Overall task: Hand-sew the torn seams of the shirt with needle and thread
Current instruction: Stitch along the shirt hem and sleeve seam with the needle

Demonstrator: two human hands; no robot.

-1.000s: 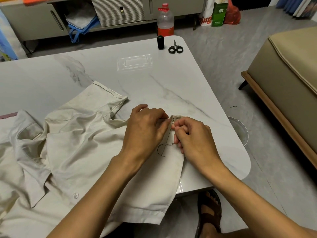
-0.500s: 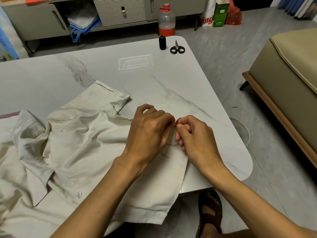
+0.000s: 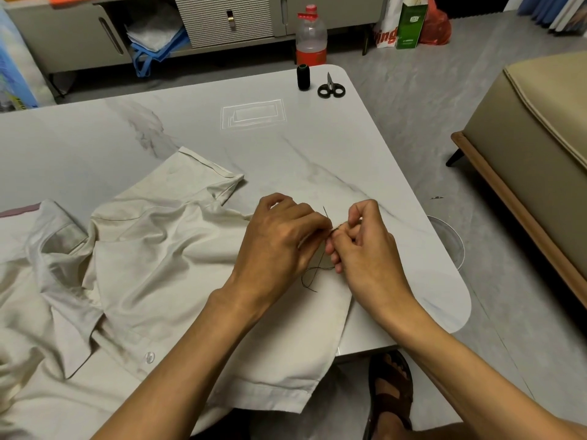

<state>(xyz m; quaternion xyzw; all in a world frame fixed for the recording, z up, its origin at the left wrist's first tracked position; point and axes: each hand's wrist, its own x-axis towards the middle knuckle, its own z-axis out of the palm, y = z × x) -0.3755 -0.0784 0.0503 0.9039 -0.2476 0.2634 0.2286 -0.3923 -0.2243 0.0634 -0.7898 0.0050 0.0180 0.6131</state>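
A cream shirt lies crumpled on the white marble table, its hem hanging over the near edge. My left hand pinches the shirt's fabric at the seam. My right hand faces it with curled fingers, pinching the same bit of fabric. A thin needle sticks up between the two hands. Dark thread loops loosely on the cloth just below them. Which fingers hold the needle is hidden.
A black thread spool and small black scissors stand at the table's far right corner. Beyond it are a plastic bottle and a low cabinet. A beige sofa is on the right, a metal bowl on the floor.
The needle has come up through the fabric and now sticks out above the hands. Both hands stay together at the seam, and the thread loop has shifted slightly.
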